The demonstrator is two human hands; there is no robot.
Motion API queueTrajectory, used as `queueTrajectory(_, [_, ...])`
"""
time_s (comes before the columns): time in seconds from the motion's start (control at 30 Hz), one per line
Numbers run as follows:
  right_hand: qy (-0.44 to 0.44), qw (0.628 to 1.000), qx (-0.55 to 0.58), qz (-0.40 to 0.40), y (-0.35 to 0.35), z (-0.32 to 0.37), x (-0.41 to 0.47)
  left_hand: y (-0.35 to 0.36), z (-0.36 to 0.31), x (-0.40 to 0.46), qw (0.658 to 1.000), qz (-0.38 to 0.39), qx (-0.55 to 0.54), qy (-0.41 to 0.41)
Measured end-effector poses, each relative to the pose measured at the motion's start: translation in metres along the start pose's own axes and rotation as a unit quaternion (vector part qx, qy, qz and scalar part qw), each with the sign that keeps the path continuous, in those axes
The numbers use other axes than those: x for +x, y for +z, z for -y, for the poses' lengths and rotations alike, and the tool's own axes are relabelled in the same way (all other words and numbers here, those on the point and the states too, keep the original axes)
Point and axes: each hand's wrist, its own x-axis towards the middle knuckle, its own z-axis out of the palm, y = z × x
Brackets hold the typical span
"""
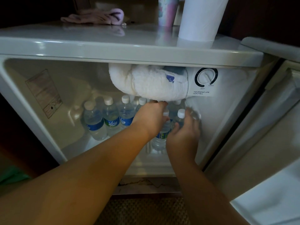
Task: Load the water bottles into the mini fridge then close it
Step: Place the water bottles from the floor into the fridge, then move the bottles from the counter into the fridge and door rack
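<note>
The white mini fridge (pixel 129 52) stands open, its door (pixel 263 143) swung out to the right. Several clear water bottles with white caps and blue-green labels (pixel 112 117) stand inside on its floor. Both my arms reach into the fridge. My left hand (pixel 149 117) is wrapped around the upper part of one bottle (pixel 162 137) near the front right. My right hand (pixel 183 137) grips the side of another bottle (pixel 180 117) right next to it, by the fridge's right wall. More bottles behind my hands are partly hidden.
A thick frosted freezer box (pixel 151 82) hangs low over the bottles, beside a temperature dial (pixel 206 77). On top of the fridge sit a white paper roll (pixel 199 18), a patterned cup (pixel 167 12) and a pink cloth (pixel 95 16). A woven mat (pixel 146 210) lies in front.
</note>
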Motion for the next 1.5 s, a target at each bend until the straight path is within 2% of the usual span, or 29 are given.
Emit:
queueTrajectory(0.2, [0.007,0.997,-0.029,0.064,-0.008,0.009,-0.006,-0.006,0.003,-0.013,1.0,0.006,-0.011,-0.026])
queueTrajectory(0.33, [0.024,0.985,-0.08,0.153,-0.026,0.022,-0.015,-0.029,0.014,-0.061,0.994,-0.095,-0.053,-0.025])
queueTrajectory(0.43, [-0.028,0.98,-0.063,0.186,-0.052,0.048,-0.031,-0.064,0.023,-0.11,0.983,-0.152,-0.092,-0.043])
queueTrajectory(0.57, [-0.162,0.973,-0.004,0.163,-0.095,0.093,-0.043,-0.139,0.026,-0.161,0.967,-0.243,-0.062,-0.037])
queueTrajectory(0.67, [-0.242,0.961,0.039,0.126,-0.131,0.145,-0.036,-0.208,0.01,-0.185,0.953,-0.302,-0.031,-0.003])
queueTrajectory(0.83, [-0.305,0.946,0.061,0.09,-0.218,0.26,0.0,-0.344,-0.055,-0.194,0.929,-0.368,0.001,0.045])
queueTrajectory(0.93, [-0.343,0.931,0.048,0.119,-0.277,0.334,0.029,-0.419,-0.1,-0.178,0.933,-0.354,-0.015,0.062])
queueTrajectory(1.03, [-0.383,0.904,0.023,0.189,-0.325,0.396,0.07,-0.486,-0.14,-0.155,0.944,-0.32,-0.039,0.074])
queueTrajectory(1.13, [-0.366,0.9,-0.002,0.236,-0.37,0.454,0.114,-0.554,-0.179,-0.136,0.955,-0.283,-0.058,0.071])
queueTrajectory(1.33, [-0.305,0.899,-0.072,0.304,-0.452,0.554,0.205,-0.696,-0.251,-0.095,0.971,-0.237,-0.03,-0.03])
queueTrajectory(1.5, [-0.284,0.89,-0.074,0.348,-0.502,0.615,0.273,-0.773,-0.293,-0.071,0.978,-0.186,-0.019,-0.097])
